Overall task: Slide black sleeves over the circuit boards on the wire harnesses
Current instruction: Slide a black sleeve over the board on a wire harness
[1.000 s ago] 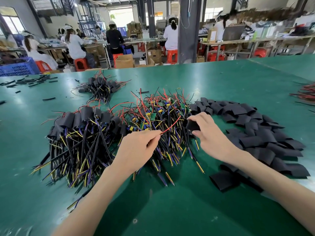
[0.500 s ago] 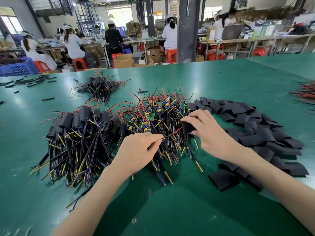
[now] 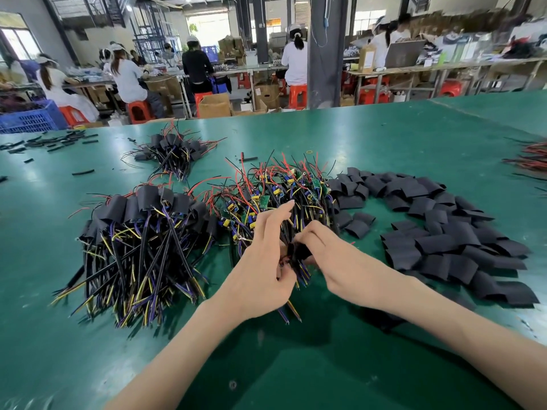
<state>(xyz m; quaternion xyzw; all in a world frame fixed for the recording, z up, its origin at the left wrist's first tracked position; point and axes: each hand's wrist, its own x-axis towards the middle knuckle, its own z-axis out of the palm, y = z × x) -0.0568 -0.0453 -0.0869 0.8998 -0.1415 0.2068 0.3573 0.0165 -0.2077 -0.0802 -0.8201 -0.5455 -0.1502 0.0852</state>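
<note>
Now the right hand [image 3: 328, 255] pinches a black sleeve [image 3: 299, 252]; the left hand [image 3: 260, 261] grips the harness wires [image 3: 302, 275]. Splayed wires could snag its mouth.

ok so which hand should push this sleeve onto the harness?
Right, probably. The right hand pinches the black sleeve, while the left hand grips the harness and can brace it. The loose sleeve pile also lies on that side.
</note>
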